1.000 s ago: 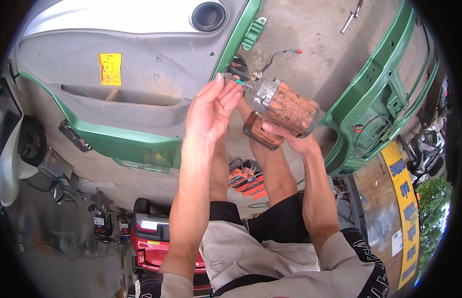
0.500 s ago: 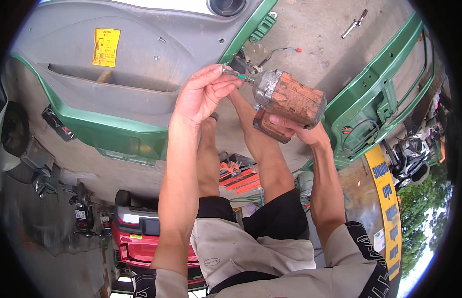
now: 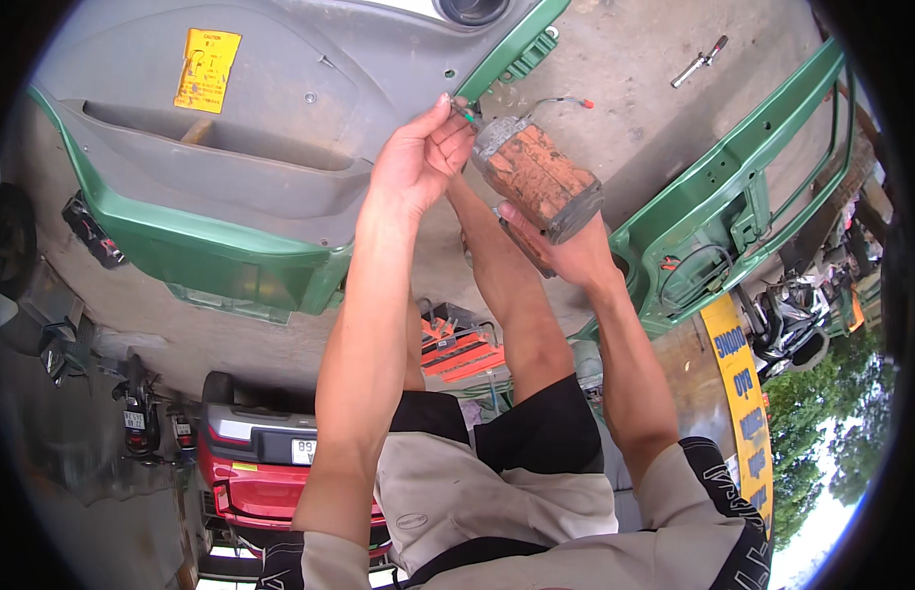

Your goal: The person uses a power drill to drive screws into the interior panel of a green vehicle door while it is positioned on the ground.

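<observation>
My left hand (image 3: 423,157) has its fingers closed around a slim driver bit with a green band (image 3: 466,116) at the inner edge of a grey door panel (image 3: 271,59) on a green door (image 3: 202,246); exactly what the bit touches is hidden. My right hand (image 3: 578,251) grips the handle of a worn orange-and-grey power driver (image 3: 541,177), whose nose points up-left toward the left fingers. The driver's battery base is partly hidden by its body and my hand.
A second green door (image 3: 728,177) lies right. A socket wrench (image 3: 693,69) and red-tipped wire (image 3: 583,103) are on the concrete floor (image 3: 634,128). An orange toolbox (image 3: 462,354) is between my legs; a red vehicle (image 3: 256,472) and motorbike (image 3: 138,418) show below left.
Both hands and the driver have moved upward, closer to the door panel's edge, and the driver now slants more downward to the right. The view has also shifted.
</observation>
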Demonstrator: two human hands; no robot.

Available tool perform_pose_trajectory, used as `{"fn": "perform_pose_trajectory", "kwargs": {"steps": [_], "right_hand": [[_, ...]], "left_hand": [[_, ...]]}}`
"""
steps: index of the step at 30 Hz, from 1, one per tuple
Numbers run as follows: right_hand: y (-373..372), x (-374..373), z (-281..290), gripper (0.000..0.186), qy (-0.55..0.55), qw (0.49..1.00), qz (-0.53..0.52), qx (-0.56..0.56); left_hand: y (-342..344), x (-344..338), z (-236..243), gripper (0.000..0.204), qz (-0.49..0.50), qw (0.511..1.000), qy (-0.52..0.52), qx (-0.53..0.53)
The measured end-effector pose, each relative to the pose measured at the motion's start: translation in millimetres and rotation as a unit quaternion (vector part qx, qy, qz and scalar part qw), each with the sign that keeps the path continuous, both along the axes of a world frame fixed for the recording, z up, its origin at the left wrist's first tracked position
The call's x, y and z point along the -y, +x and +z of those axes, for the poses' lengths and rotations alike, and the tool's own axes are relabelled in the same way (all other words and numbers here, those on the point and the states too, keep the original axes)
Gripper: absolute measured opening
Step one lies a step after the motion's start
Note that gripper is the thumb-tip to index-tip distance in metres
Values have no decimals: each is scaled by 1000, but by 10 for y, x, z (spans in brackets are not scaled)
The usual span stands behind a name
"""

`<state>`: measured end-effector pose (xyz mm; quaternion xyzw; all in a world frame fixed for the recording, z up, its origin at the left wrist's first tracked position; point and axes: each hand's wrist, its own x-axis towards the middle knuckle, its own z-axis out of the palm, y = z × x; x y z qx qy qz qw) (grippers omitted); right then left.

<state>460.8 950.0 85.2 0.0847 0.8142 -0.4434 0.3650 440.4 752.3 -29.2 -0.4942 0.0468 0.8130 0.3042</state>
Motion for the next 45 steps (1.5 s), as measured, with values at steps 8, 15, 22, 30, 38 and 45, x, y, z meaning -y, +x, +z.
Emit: {"fn": "perform_pose_trajectory", "kwargs": {"steps": [8, 15, 22, 30, 38, 45], "right_hand": [[-374, 119, 8, 38, 68, 998, -13, 6], [-670, 79, 61, 32, 125, 985, 106, 52], [-961, 264, 185, 27, 176, 964, 188, 61], [-1302, 353, 254, 24, 202, 932, 286, 95], [-1462, 154, 89, 28, 143, 932, 308, 129], [-1668, 124, 63, 36, 115, 923, 338, 145]], "left_hand": [[-267, -353, -19, 19, 16, 981, -159, 106], [-197, -443, 91, 18, 4, 950, -293, 103], [-63, -498, -24, 20, 39, 945, -320, 50], [-31, -620, 27, 25, 93, 952, -288, 52], [-49, -670, 14, 25, 46, 920, -381, 80], [207, -557, 303, 19, 9, 896, -438, 69]]}}
